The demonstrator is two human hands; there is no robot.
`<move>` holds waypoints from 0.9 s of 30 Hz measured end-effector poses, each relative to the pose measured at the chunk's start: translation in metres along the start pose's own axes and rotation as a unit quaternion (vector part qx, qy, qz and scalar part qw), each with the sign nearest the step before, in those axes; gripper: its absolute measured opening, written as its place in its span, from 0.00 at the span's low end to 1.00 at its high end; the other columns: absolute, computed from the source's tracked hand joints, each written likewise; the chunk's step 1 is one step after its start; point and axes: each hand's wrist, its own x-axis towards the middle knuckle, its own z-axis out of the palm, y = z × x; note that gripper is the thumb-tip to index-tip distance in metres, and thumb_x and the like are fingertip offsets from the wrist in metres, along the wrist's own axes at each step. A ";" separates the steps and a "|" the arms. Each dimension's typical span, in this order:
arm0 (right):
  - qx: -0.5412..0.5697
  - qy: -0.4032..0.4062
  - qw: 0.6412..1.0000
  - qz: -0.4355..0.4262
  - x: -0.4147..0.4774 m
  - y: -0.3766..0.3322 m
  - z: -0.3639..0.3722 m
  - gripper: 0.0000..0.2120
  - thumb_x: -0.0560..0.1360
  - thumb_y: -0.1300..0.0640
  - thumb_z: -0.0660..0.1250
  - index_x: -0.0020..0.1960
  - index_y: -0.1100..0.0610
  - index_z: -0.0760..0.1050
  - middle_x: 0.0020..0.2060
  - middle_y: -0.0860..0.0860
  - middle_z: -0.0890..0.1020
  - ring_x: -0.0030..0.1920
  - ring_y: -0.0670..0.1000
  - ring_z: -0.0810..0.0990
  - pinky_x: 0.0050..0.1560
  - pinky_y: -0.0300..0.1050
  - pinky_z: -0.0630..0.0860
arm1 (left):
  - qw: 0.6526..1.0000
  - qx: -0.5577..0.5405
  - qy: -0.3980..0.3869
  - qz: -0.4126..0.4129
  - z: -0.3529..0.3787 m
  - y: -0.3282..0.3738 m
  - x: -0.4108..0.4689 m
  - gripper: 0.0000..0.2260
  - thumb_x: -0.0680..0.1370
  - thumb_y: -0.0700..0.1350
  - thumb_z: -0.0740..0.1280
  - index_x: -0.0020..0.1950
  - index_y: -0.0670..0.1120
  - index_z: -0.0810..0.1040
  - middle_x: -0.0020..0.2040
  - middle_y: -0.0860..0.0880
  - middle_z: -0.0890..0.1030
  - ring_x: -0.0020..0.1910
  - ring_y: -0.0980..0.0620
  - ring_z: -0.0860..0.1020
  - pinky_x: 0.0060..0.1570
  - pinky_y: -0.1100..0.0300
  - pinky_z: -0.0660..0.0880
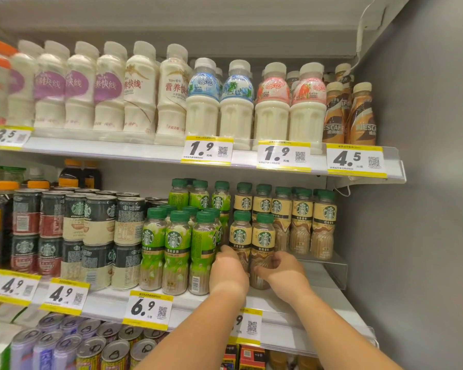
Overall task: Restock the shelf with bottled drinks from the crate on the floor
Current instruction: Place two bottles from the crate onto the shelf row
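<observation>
Two tan-labelled coffee bottles with green caps stand at the front of the middle shelf (329, 292). My left hand (229, 271) wraps the lower part of the left bottle (240, 236). My right hand (280, 271) grips the lower part of the right bottle (263, 237). Both bottles stand upright on the shelf, side by side. More tan-labelled bottles (302, 222) stand in a row behind them. Green-labelled bottles (177, 244) stand just left of my left hand. The crate is out of view.
Stacked coffee cans (99, 231) fill the shelf's left part. The upper shelf holds white milk drinks (202, 102) and brown coffee bottles (361, 116). A grey side wall (417, 182) closes the right. A clear divider (337, 271) stands at the shelf's right end. Cans (91, 348) lie below.
</observation>
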 end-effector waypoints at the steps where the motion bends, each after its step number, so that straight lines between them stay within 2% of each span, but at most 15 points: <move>1: -0.003 0.000 1.000 -0.001 -0.001 -0.001 0.000 0.13 0.71 0.56 0.76 0.51 0.53 0.75 0.44 0.47 0.80 0.44 0.49 0.77 0.43 0.40 0.71 | 1.000 -0.004 -0.006 -0.001 -0.001 0.001 -0.001 0.26 0.74 0.45 0.76 0.66 0.41 0.67 0.65 0.41 0.77 0.65 0.41 0.77 0.60 0.51 0.75; 3: -0.005 -0.004 1.000 -0.001 -0.003 -0.001 0.000 0.13 0.71 0.56 0.76 0.53 0.55 0.77 0.45 0.48 0.81 0.44 0.49 0.78 0.43 0.41 0.72 | 1.000 -0.003 -0.016 0.003 -0.004 0.001 -0.003 0.28 0.74 0.46 0.77 0.66 0.40 0.66 0.65 0.41 0.77 0.65 0.41 0.77 0.60 0.51 0.75; 7: -0.043 -0.012 0.999 0.011 -0.009 -0.004 -0.002 0.18 0.71 0.52 0.76 0.58 0.55 0.78 0.54 0.52 0.84 0.50 0.52 0.81 0.50 0.45 0.76 | 0.999 0.021 -0.039 0.015 -0.010 -0.001 -0.010 0.26 0.75 0.45 0.75 0.67 0.40 0.67 0.65 0.41 0.77 0.64 0.41 0.77 0.59 0.52 0.77; 10: -0.147 -0.010 0.989 0.023 -0.017 -0.008 -0.007 0.28 0.73 0.45 0.72 0.69 0.56 0.72 0.65 0.53 0.78 0.62 0.56 0.78 0.52 0.44 0.72 | 0.995 0.056 -0.056 0.054 -0.015 -0.006 -0.022 0.26 0.76 0.47 0.74 0.68 0.40 0.67 0.65 0.41 0.75 0.64 0.41 0.77 0.59 0.53 0.76; 14: -0.315 -0.007 0.949 0.009 -0.035 -0.013 -0.019 0.39 0.73 0.32 0.62 0.76 0.53 0.62 0.71 0.54 0.72 0.68 0.58 0.73 0.61 0.52 0.75 | 0.966 0.193 -0.044 0.169 -0.029 -0.018 -0.046 0.23 0.81 0.57 0.62 0.68 0.42 0.67 0.64 0.42 0.74 0.64 0.42 0.74 0.58 0.49 0.75; 16: -0.374 -0.013 0.927 -0.005 -0.051 -0.015 -0.022 0.40 0.74 0.29 0.56 0.77 0.54 0.60 0.73 0.55 0.70 0.71 0.59 0.69 0.68 0.55 0.70 | 0.949 0.241 -0.047 0.198 -0.035 -0.030 -0.057 0.25 0.81 0.62 0.56 0.68 0.43 0.68 0.65 0.42 0.74 0.66 0.41 0.72 0.64 0.43 0.71; 19: -0.418 0.004 0.908 -0.040 -0.086 -0.013 -0.017 0.38 0.76 0.30 0.51 0.76 0.54 0.61 0.74 0.56 0.68 0.74 0.59 0.65 0.73 0.57 0.61 | 0.936 0.265 -0.055 0.226 -0.043 -0.057 -0.071 0.32 0.80 0.66 0.50 0.74 0.45 0.66 0.71 0.42 0.71 0.72 0.39 0.66 0.71 0.36 0.60; 22: -0.417 0.021 0.907 -0.060 -0.127 -0.006 -0.002 0.37 0.77 0.32 0.49 0.79 0.52 0.55 0.80 0.55 0.56 0.80 0.57 0.51 0.78 0.58 0.49 | 0.928 0.254 -0.031 0.270 -0.050 -0.089 -0.085 0.37 0.78 0.69 0.46 0.80 0.47 0.58 0.78 0.41 0.63 0.78 0.39 0.58 0.74 0.34 0.55; 25: -0.419 0.043 0.904 -0.074 -0.173 0.002 0.019 0.37 0.78 0.32 0.50 0.80 0.51 0.52 0.81 0.55 0.50 0.80 0.56 0.46 0.78 0.59 0.45 | 0.911 0.265 -0.028 0.316 -0.057 -0.127 -0.106 0.42 0.74 0.71 0.39 0.81 0.48 0.54 0.81 0.39 0.56 0.79 0.37 0.55 0.74 0.34 0.55; 27: -0.429 0.057 0.898 -0.075 -0.209 0.014 0.037 0.37 0.77 0.33 0.51 0.80 0.52 0.54 0.81 0.57 0.53 0.80 0.58 0.49 0.78 0.60 0.46 | 0.903 0.259 -0.028 0.342 -0.055 -0.160 -0.127 0.41 0.76 0.70 0.44 0.81 0.46 0.58 0.80 0.38 0.59 0.78 0.36 0.58 0.72 0.32 0.58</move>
